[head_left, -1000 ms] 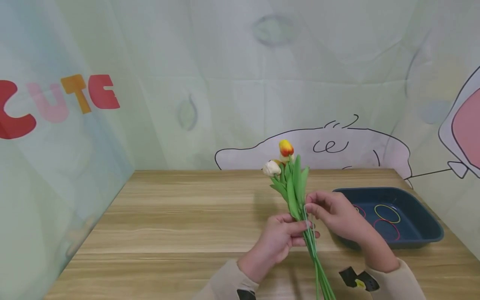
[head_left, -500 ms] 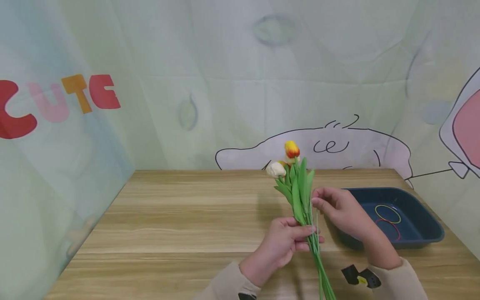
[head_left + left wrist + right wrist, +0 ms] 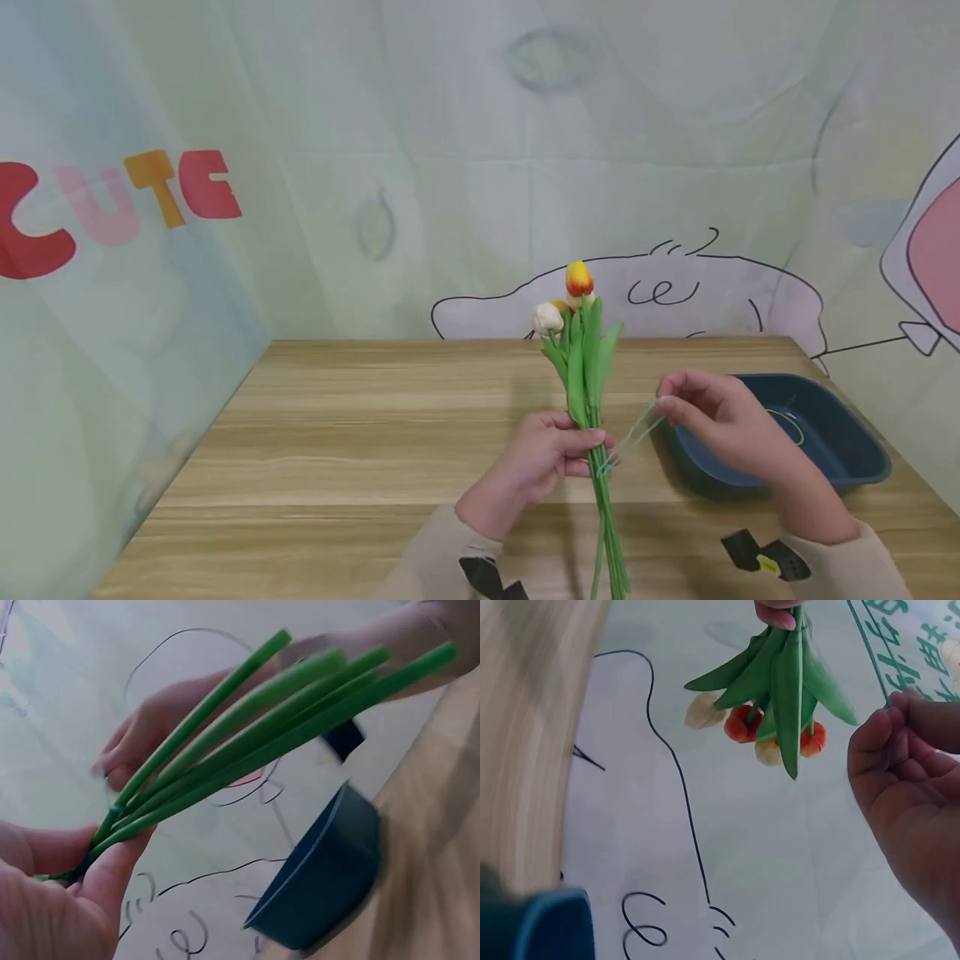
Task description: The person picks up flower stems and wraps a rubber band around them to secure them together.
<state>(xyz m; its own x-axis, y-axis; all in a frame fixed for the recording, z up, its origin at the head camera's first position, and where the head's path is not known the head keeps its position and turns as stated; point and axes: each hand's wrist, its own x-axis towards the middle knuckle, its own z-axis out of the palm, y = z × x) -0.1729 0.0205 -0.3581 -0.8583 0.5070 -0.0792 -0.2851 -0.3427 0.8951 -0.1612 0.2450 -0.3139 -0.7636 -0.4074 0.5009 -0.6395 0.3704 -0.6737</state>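
My left hand (image 3: 536, 460) grips a bunch of artificial tulips (image 3: 582, 358) around the stems, just below the leaves. White and red-yellow blooms point up and away. My right hand (image 3: 727, 427), to the right of the bunch, pinches a light green rubber band (image 3: 871, 654) between thumb and fingertips. Stretched into two strands, the band runs from the stems beside my left fingers to that pinch. Thumb and finger close on the green stems (image 3: 247, 746) in the left wrist view, where the cut ends fan out. How the band passes behind the stems is hidden.
A dark blue tray (image 3: 855, 457) stands on the wooden table (image 3: 337, 467) at the right, partly behind my right hand. Inside it a yellow rubber band (image 3: 797, 427) shows in part. A printed cloth backdrop (image 3: 337, 167) hangs behind and at the sides.
My right hand has pulled the rubber band away to the right, stretching it from the stems. The tulips have shifted slightly left and up and stand more upright. My left hand keeps its grip.
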